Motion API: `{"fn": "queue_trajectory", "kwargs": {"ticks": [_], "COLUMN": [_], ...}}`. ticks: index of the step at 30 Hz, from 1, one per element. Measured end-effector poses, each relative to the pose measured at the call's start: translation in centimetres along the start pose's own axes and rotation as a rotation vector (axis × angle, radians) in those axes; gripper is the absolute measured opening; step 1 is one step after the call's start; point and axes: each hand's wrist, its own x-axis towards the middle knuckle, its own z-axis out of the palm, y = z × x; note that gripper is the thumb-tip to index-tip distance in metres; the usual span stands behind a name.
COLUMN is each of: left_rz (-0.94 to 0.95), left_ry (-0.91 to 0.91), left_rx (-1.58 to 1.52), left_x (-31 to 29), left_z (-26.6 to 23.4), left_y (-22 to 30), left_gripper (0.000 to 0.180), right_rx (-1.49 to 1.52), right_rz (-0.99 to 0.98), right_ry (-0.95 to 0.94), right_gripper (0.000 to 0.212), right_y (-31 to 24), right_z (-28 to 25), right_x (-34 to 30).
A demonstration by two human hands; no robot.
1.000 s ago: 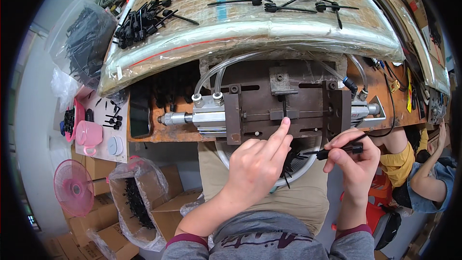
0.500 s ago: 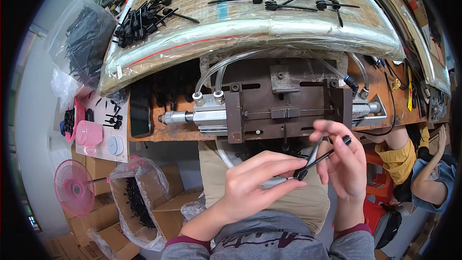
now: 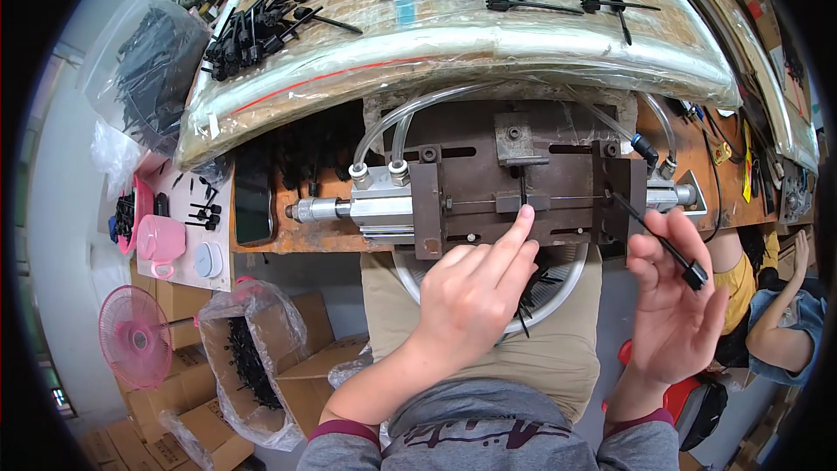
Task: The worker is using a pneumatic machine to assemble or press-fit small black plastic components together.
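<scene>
My left hand reaches up to the middle of a dark metal clamping fixture. Its index finger is stretched out, and the tip rests on a thin black stem lying upright across the small centre block. The thumb is mostly hidden. Off to the right, my right hand pinches a thin black plastic stem with a ribbed cap. The cap points down toward the palm and the thin end toward the fixture. A white-rimmed round container with black pieces sits on my lap, partly hidden by my left hand.
Clear air hoses loop over silver cylinders. Several black capped stems lie on a wrapped cardboard box behind. A phone, a pink fan and an open carton are left. Another person sits at right.
My hands were together around a black stem in front of the fixture. My left hand has moved up onto the centre block; my right has shifted right with a stem.
</scene>
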Motion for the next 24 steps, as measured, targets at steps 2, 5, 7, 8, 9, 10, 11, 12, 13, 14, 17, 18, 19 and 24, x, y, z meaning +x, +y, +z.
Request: {"fn": "queue_trajectory", "kwargs": {"ticks": [2,5,7,8,9,10,11,12,13,14,17,18,19,24], "left_rz": [-0.003,-0.014,-0.008,-0.008,-0.008,-0.011,-0.012,-0.014,-0.010,0.001,0.063,0.100,0.140,0.169], "left_ry": [-0.010,-0.027,-0.034,-0.045,-0.056,-0.067,-0.077,-0.086,-0.099,-0.088,0.058,0.137,0.216,0.295], "left_rx": [0.002,0.025,0.030,0.023,0.016,0.014,0.001,-0.012,-0.033,-0.064,-0.114,-0.071,-0.038,0.335], "left_x": [0.2,0.3,0.4,0.4,0.5,0.5,0.6,0.7,1.2,1.9,5.1,6.6,8.5,15.5], "left_z": [-0.1,-0.3,-0.4,-0.5,-0.6,-0.8,-1.1,-1.7,-2.3,-3.4,-5.9,-6.2,-6.2,-6.5], "left_y": [0.0,0.2,0.2,0.2,0.2,0.2,0.2,0.3,0.4,0.6,-0.1,-0.8,-1.5,-7.2], "left_gripper": [0.026,0.026,0.026,0.027,0.027,0.028,0.028,0.029,0.029,0.029,0.029,0.029,0.029,0.034], "right_rx": [-0.063,-0.315,-0.386,-0.422,-0.402,-0.521,-0.714,-0.908,-0.987,-1.029,-1.135,-1.160,-1.216,-1.399], "right_rz": [-0.016,-0.038,-0.097,-0.128,-0.122,-0.102,-0.171,-0.241,-0.266,-0.280,-0.309,-0.316,-0.327,-0.390], "right_ry": [0.068,0.037,-0.044,-0.084,-0.122,-0.165,-0.229,-0.293,-0.281,-0.312,-0.402,-0.429,-0.448,-0.559], "right_gripper": [0.076,0.061,0.049,0.045,0.043,0.039,0.036,0.033,0.030,0.030,0.027,0.028,0.029,0.028], "right_y": [-0.1,-0.5,-0.1,0.1,0.1,0.0,0.0,0.1,0.5,0.8,2.2,2.8,3.3,4.6], "right_z": [0.5,1.0,0.9,0.8,0.6,0.5,0.6,0.7,1.1,1.1,1.1,0.8,0.4,1.3], "right_x": [-0.1,-0.2,-0.2,-0.3,-0.4,-0.3,0.0,0.4,0.6,0.7,1.1,1.1,1.2,1.2]}}
